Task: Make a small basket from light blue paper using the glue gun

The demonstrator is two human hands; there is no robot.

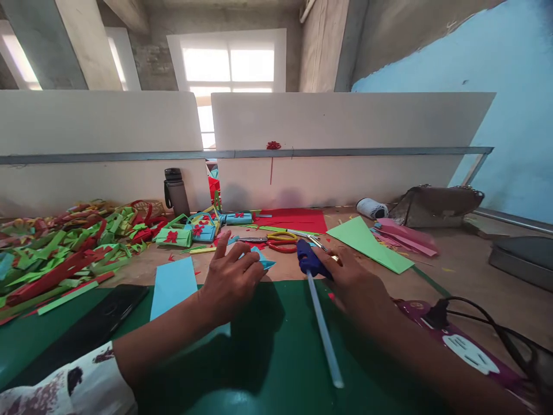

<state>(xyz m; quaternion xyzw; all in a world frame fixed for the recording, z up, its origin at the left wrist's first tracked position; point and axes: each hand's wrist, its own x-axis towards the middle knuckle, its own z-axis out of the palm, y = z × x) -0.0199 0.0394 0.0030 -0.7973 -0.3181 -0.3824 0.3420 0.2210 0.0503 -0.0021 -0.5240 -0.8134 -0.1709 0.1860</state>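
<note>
My right hand (356,282) is wrapped round a dark blue glue gun (310,259). A long translucent glue stick (324,331) juts from its back end towards me. My left hand (233,279) has curled fingers on a small folded piece of light blue paper (264,262), partly hidden behind them. Just beyond lie scissors (283,241) with yellow and red handles. A light blue paper sheet (173,285) rests left of my left hand. Under both hands spreads a green mat (285,351).
Paper strips (86,253) are heaped at left, near a black phone (116,305). Small paper bags (174,235) with red bows stand before a dark bottle (175,193). Red paper (294,219) and green paper (371,245) lie behind. A power strip (470,351) with cables sits at right.
</note>
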